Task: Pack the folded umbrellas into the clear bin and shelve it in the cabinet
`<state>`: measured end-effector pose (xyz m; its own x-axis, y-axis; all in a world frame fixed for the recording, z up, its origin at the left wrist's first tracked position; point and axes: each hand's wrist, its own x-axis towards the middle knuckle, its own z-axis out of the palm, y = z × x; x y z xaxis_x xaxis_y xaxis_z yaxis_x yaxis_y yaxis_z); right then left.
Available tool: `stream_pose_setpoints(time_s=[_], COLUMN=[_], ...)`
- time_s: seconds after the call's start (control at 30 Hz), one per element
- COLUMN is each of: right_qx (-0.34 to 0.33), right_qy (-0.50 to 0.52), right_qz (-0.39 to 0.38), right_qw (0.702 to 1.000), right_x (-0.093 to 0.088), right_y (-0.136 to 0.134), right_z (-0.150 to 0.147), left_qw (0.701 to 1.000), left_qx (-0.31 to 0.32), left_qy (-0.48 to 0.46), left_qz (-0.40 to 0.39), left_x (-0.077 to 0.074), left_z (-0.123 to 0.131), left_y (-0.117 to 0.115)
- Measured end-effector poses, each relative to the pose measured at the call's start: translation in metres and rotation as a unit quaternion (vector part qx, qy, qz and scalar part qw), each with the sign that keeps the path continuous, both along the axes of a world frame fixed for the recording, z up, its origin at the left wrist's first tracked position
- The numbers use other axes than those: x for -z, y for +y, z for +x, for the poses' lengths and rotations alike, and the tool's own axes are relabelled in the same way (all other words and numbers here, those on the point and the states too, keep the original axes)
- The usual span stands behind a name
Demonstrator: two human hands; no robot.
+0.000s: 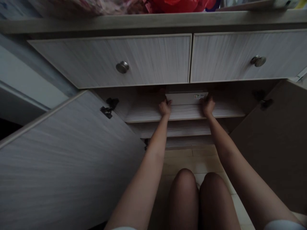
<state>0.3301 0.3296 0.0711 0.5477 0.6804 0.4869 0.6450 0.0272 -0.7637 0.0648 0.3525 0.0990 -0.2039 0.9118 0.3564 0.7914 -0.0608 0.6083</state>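
A flat pale box point(185, 98) with a small label at its right end rests on the upper shelf point(182, 113) inside an open cabinet. My left hand point(165, 107) is closed around the box's left end. My right hand point(207, 105) is closed around its right end. Both arms reach forward over my bare knees point(199, 195). The back of the box is lost in the cabinet's shadow.
The left cabinet door point(62, 159) swings wide open toward me, and the right door point(275, 140) is open too. Two shut drawers with round metal knobs point(122, 67) point(258, 60) sit above. A lower shelf point(177, 129) and tiled floor point(199, 159) lie below. Red and floral fabric point(168, 5) is on top.
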Motion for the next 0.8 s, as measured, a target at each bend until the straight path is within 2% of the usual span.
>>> stream_pose_setpoints(time_s=[0.17,0.33,0.43,0.5,0.57,0.63,0.7,0.73,0.8], right_qx=[-0.002,-0.023,-0.056,-0.078,-0.107,-0.153,-0.166,-0.147,-0.084], right_qy=[0.004,0.043,0.108,0.165,0.206,0.215,0.203,0.189,0.158], right_qz=[0.007,-0.006,0.03,0.074,0.116,0.144,0.154,0.157,0.144], right_qw=[1.0,0.999,0.992,0.98,0.966,0.954,0.953,0.958,0.973], right_x=[0.003,0.003,0.003,0.003,0.003,0.002,0.002,0.002,0.003], right_y=[0.005,0.003,-0.007,-0.024,-0.055,-0.104,-0.166,-0.201,-0.271], right_z=[0.001,0.002,-0.001,-0.004,-0.007,-0.007,0.0,0.007,0.026], left_qw=[1.0,0.998,0.994,0.984,0.961,0.934,0.919,0.917,0.917], left_qx=[0.006,0.016,-0.006,-0.014,-0.002,0.019,0.026,0.017,-0.039], left_qy=[-0.008,-0.065,-0.109,-0.17,-0.257,-0.325,-0.353,-0.358,-0.355], left_qz=[0.017,0.02,0.016,0.052,0.104,0.147,0.173,0.176,0.179], left_x=[0.006,0.007,0.004,0.004,0.007,0.015,0.028,0.035,0.049], left_z=[0.0,-0.001,-0.003,-0.007,-0.014,-0.027,-0.047,-0.059,-0.088], left_y=[0.005,0.005,-0.003,-0.015,-0.038,-0.074,-0.123,-0.152,-0.215])
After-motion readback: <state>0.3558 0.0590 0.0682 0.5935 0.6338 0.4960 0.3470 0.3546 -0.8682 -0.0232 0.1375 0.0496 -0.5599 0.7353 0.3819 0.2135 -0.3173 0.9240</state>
